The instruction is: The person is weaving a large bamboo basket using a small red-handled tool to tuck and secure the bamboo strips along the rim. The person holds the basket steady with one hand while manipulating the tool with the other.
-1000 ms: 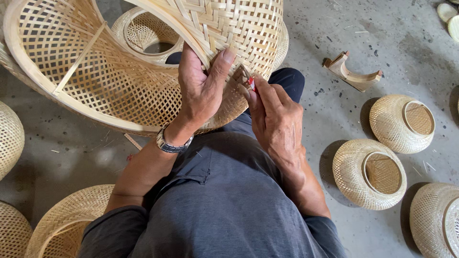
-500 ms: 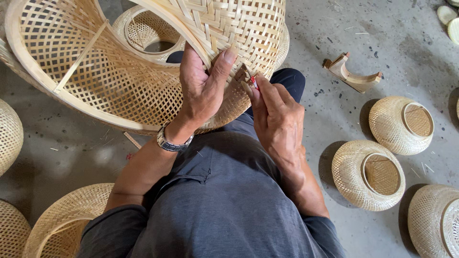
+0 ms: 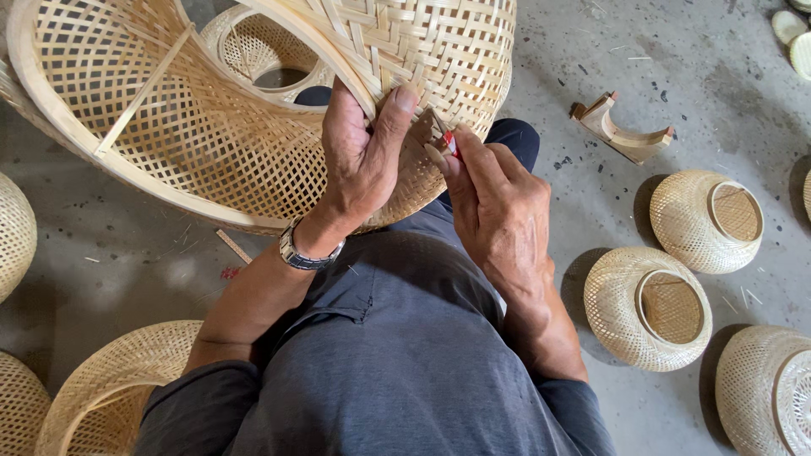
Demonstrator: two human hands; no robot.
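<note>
Tipping a little more to the left than a moment ago, with both hands staying at the same spot on the rim. Sitting over a grey concrete floor (image 3: 676,67) with small bits and dark specks on it.

Going from left to right: resting on the floor at the far left, part of a round woven basket (image 3: 13,232). Lying at the bottom left, an open woven shade (image 3: 110,380). Filling the top, the big woven bamboo basket (image 3: 211,143), held up over the lap in dark grey clothes. Pressing flat on its edge, the left hand (image 3: 359,165), fingers together and thumb on the weave, wearing a silver watch (image 3: 304,253). Touching the weave just beside it, the right hand (image 3: 498,211), pinching a small red tool (image 3: 450,145) tight in closed fingers. Lying on the floor further right, a curved wooden piece (image 3: 621,131). Sitting near each other on the right, three small woven shades (image 3: 650,308), open ends up.
</note>
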